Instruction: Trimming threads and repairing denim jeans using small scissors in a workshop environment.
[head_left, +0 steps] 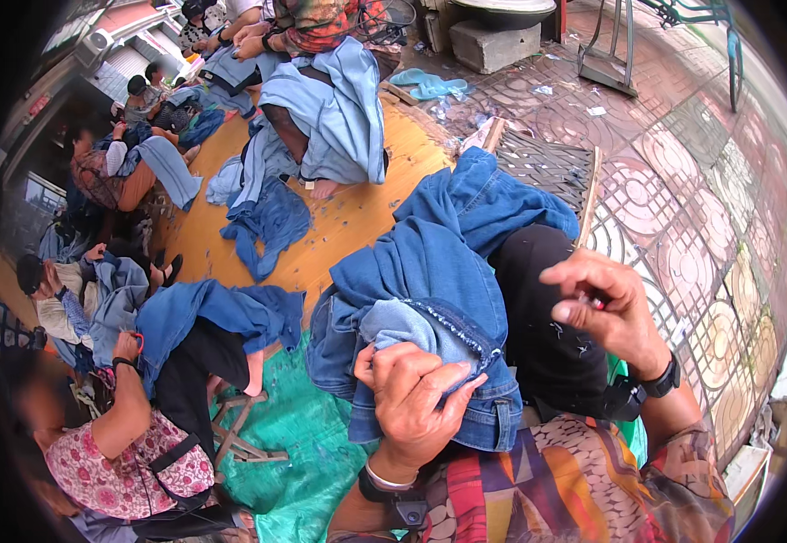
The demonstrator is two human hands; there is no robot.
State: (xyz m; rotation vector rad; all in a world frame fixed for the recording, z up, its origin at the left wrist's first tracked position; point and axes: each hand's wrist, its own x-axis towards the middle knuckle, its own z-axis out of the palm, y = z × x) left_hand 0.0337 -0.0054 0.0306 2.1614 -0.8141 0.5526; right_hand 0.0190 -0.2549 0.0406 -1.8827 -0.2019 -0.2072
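At the far left of my feed, a co-worker in a floral top (127, 475) sits with a length of blue denim (199, 321) over the lap, one raised hand (127, 346) at a small red-ringed tool. Beside that person I see a green sheet (289, 430) on the ground, and above it an orange-brown board (348, 217) dotted with scraps. Farther back, pale blue denim (344, 113) drapes over another person's knees.

Near the middle I have the left hand (412, 398), its fingers clamped on a turned-back part of the blue jeans (434, 262). The jeans lie bunched across the wearer's lap, spreading away toward the board, with a frayed dark edge (452, 328) curving just above those fingers and the paler inner side showing.

To the right, a black-covered knee (547, 308) rises next to the jeans, and beyond it lies a dark woven panel (547, 172) with wooden edges. The right hand (615, 312) hangs over the knee's right side, clear of the denim. Its fingers curl on a small reddish object (598, 304), mostly hidden; I cannot tell what it is. Patterned paving (719, 271) fills the far right.
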